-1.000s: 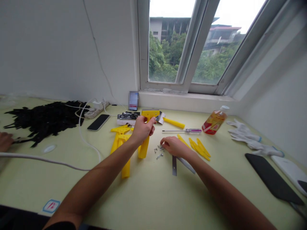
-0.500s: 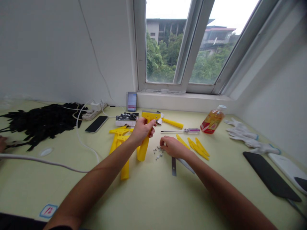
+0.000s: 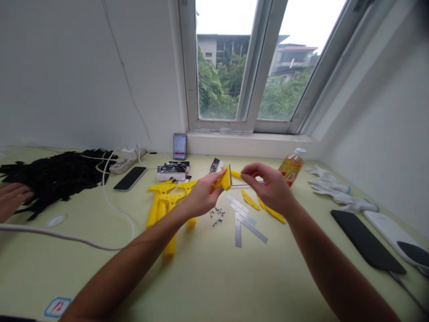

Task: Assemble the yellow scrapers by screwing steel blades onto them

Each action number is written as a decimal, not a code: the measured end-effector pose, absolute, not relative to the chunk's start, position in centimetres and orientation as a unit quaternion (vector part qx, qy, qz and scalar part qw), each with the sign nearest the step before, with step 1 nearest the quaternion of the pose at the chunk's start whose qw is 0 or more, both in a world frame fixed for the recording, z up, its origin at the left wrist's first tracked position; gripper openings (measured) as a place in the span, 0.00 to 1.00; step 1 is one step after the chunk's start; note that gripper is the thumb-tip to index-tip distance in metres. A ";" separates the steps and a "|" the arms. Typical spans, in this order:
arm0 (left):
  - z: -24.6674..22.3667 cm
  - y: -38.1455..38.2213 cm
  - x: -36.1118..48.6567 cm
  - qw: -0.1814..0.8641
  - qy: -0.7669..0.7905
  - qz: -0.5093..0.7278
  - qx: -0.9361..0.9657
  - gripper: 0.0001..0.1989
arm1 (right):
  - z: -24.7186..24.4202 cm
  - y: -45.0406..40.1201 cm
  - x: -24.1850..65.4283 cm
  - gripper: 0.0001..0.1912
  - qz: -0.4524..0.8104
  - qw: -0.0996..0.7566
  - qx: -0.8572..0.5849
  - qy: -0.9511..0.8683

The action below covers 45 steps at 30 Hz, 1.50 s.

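My left hand (image 3: 204, 197) is closed around a yellow scraper (image 3: 227, 179), its head turned edgewise with a thin metal strip along the right side. Just right of that head, my right hand (image 3: 270, 188) has thumb and forefinger pinched together; whatever lies between the tips is too small to make out. Small screws and nuts (image 3: 217, 217) lie loose below the scraper. Several flat metal blades (image 3: 252, 230) fan out nearby, beside yellow plastic strips (image 3: 250, 200). Partly hidden behind my right hand is a screwdriver (image 3: 238, 185). More yellow scraper bodies (image 3: 170, 239) are bunched left of my left wrist.
A bottle (image 3: 291, 167) stands behind my right hand, with white gloves (image 3: 335, 188) and a black slab (image 3: 365, 241) farther right. At left are a phone (image 3: 130, 179), white cables, a black pile (image 3: 63, 172) and another person's hand (image 3: 13, 199). A small box (image 3: 172, 172) sits behind the scrapers.
My right hand has risen from the loose screws to beside the scraper head. My left hand has turned the scraper so its head faces right. The other person's hand reaches further in.
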State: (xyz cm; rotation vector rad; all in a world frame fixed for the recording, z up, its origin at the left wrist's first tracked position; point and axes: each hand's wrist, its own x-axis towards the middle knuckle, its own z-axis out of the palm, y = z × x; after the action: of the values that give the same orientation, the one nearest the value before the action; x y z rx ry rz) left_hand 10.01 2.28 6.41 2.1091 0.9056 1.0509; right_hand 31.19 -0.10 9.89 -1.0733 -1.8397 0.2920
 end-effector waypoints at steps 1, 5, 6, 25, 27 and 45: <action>6.3 2.3 10.0 0.236 0.344 0.409 0.812 0.21 | 10.0 -0.3 31.3 0.06 0.127 0.478 -0.440 -0.749; 6.1 2.2 9.8 0.090 0.362 0.418 0.829 0.17 | 10.0 -0.7 31.2 0.04 0.132 0.463 -0.429 -0.764; 6.2 2.2 9.8 0.067 0.367 0.414 0.830 0.16 | 10.0 -0.8 31.0 0.04 0.124 0.451 -0.425 -0.775; 7.0 0.5 10.1 -0.037 0.392 0.375 0.839 0.13 | 6.8 0.7 28.6 0.14 0.334 0.485 -0.398 -0.704; 7.1 0.5 10.1 -0.037 0.396 0.371 0.839 0.12 | 6.3 0.8 28.3 0.17 0.413 0.495 -0.368 -0.669; 5.8 1.9 10.0 -0.047 0.408 0.302 0.861 0.17 | 4.7 2.4 28.0 0.29 0.524 0.508 -0.392 -0.561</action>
State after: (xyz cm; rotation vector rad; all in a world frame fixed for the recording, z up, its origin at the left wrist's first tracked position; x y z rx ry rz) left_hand 10.01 1.86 5.78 2.7871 1.3200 0.9776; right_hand 28.01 2.45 4.69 -0.9441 -1.3510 1.2629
